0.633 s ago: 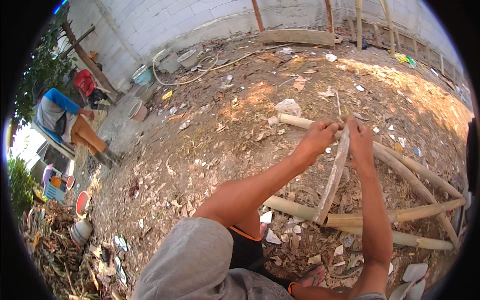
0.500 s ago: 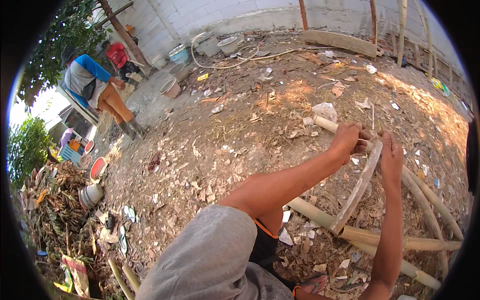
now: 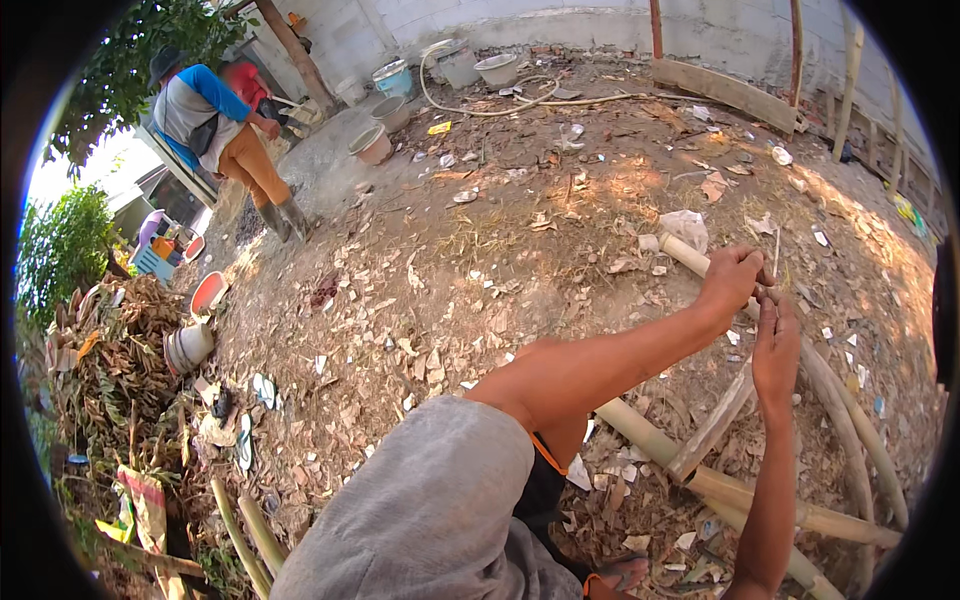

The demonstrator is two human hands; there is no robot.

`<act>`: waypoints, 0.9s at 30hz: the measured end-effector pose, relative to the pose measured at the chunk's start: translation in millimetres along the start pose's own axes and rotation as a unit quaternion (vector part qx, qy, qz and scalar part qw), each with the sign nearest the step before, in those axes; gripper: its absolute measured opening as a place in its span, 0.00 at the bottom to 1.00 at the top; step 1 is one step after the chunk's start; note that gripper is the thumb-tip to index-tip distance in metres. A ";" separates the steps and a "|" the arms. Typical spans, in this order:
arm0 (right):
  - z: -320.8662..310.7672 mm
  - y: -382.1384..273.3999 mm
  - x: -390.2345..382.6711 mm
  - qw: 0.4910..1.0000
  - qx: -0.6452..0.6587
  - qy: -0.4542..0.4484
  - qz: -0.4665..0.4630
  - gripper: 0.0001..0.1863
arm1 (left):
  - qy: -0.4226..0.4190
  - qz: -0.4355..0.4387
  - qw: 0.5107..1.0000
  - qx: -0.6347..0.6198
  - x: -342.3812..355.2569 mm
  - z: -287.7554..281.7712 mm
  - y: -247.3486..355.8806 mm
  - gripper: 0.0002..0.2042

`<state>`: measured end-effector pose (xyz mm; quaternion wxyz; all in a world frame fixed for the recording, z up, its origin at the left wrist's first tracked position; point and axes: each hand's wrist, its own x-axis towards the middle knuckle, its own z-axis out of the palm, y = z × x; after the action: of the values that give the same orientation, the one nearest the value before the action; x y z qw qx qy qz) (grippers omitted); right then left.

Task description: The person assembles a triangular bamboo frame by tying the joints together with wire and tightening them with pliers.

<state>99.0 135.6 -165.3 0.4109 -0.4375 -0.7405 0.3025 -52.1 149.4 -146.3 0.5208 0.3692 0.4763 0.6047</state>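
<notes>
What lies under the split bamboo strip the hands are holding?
The strip slants down across bamboo poles on chip-littered dirt. Both hands, left and right, cover its top end.

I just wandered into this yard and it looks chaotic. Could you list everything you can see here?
bamboo poles: several, tan, lying crossed at lower right
bamboo strip: one, pale, leaning up toward the hands
buckets and basins: several, grey and blue, by the far wall
hose: one, pale, coiled near the wall
leaf pile: one, brown, left edge
other person: one, blue-and-grey top, orange trousers, standing upper left
left hand: gripping the strip's top
right hand: on the strip just below
</notes>
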 end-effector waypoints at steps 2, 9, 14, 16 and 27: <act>-3.2 0.1 0.3 1.000 0.019 -0.010 -0.012 0.19 | 0.024 0.001 1.000 -0.007 0.0 0.4 4.1 0.14; -8.8 16.5 0.4 0.999 0.009 0.012 -0.031 0.19 | 0.032 0.033 0.999 -0.011 -0.7 2.9 5.8 0.14; -12.0 19.6 0.5 1.000 0.004 0.010 -0.002 0.19 | 0.069 0.050 0.996 -0.029 1.7 4.9 5.8 0.14; -5.4 23.5 3.6 0.996 0.017 0.048 -0.074 0.17 | 0.086 0.043 0.995 -0.041 1.6 6.3 5.8 0.14; -14.1 22.1 0.7 0.997 0.028 0.024 -0.069 0.13 | 0.073 -0.013 0.997 -0.035 11.7 -7.2 9.2 0.12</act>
<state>119.9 147.0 -176.1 0.4605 -0.3812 -0.7499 0.2834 -63.6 159.4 -140.0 0.5049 0.2992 0.4970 0.6392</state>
